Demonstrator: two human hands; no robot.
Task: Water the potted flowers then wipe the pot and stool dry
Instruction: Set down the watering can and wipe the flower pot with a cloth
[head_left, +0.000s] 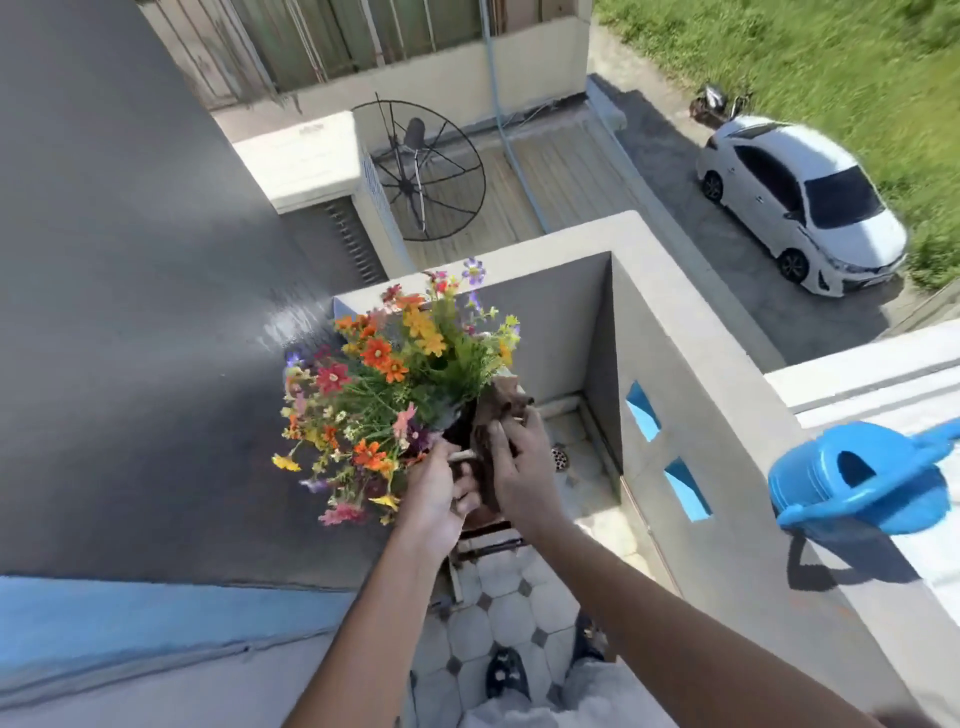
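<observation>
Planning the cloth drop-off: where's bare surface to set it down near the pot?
Free: the parapet top between the blue cut-outs and the watering can; also the tiled floor between stool and shoes. Crowded: around the flower pot, where the left hand, right hand and brown cloth meet.

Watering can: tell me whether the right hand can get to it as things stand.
Probably yes. The can sits in the open on the ledge to the right, nothing between. But the right hand is holding the cloth at the pot, so it must let go first.
</observation>
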